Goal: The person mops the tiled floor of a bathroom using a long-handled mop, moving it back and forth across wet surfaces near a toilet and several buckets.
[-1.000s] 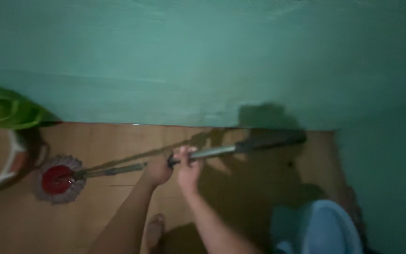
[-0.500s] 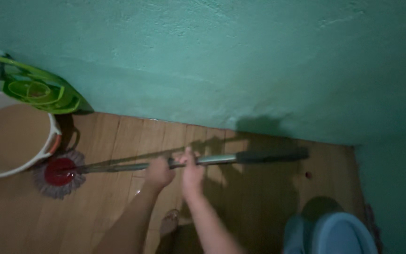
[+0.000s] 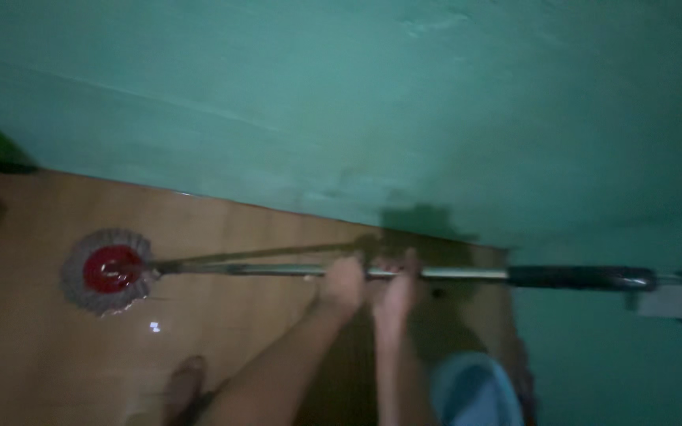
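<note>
Mopping along the wall: I keep the mop head flat on the wood floor with even strokes, my left hand and right hand side by side, each grip clenched around the metal mop handle.
</note>
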